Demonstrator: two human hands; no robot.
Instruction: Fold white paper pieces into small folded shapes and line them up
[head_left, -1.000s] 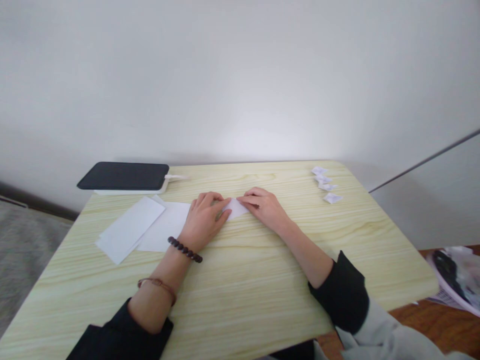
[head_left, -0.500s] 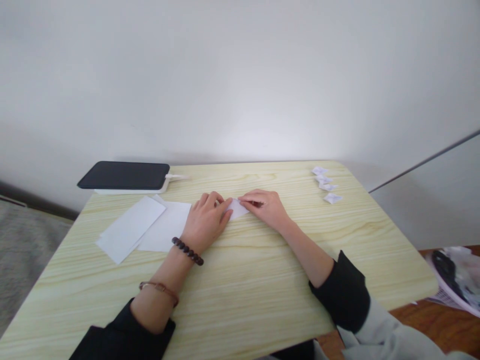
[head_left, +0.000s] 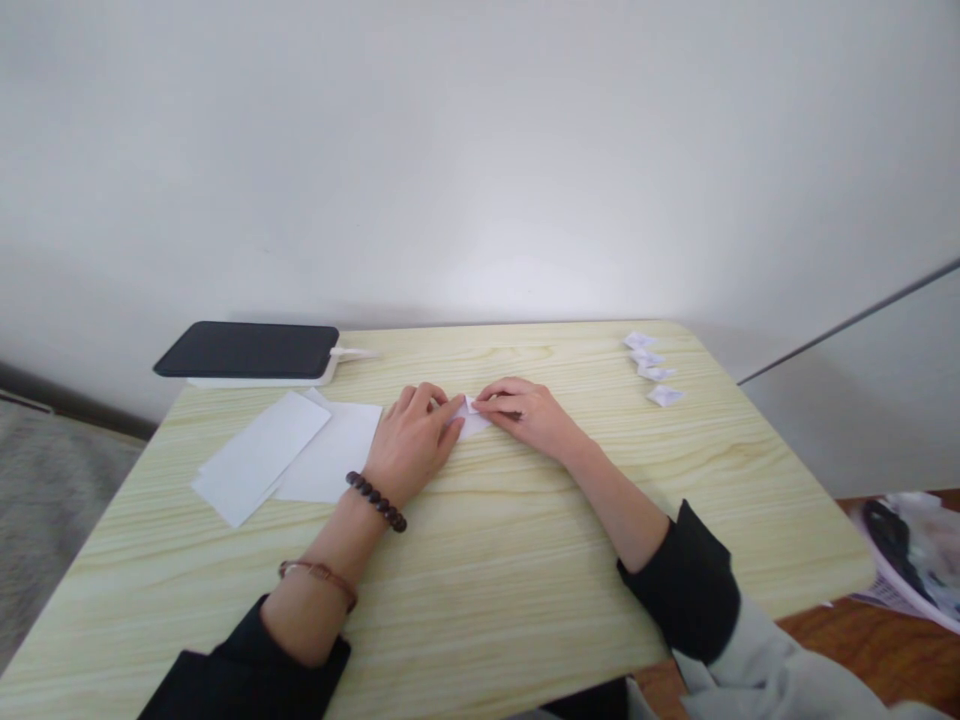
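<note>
A small folded piece of white paper (head_left: 471, 424) lies on the table between my hands. My left hand (head_left: 414, 432), with a dark bead bracelet at the wrist, grips its left side between thumb and index finger. From the other side, my right hand (head_left: 527, 412) pinches the paper's upper right edge, where a small flap stands up. The fingers hide much of the paper. Several white sheets (head_left: 262, 458) lie overlapped to the left of my left hand. Several small folded paper shapes (head_left: 655, 373) sit in a line at the far right of the table.
A black phone (head_left: 251, 350) rests on a white block at the back left, with a white cable (head_left: 356, 353) plugged in. Behind the wood-grain table (head_left: 480, 590) is a white wall. A pinkish basket (head_left: 911, 580) holding various items stands on the floor at right.
My right hand has shifted slightly left, and a flap at the paper's top edge now shows folded up between my fingers. My left hand stays almost still.
</note>
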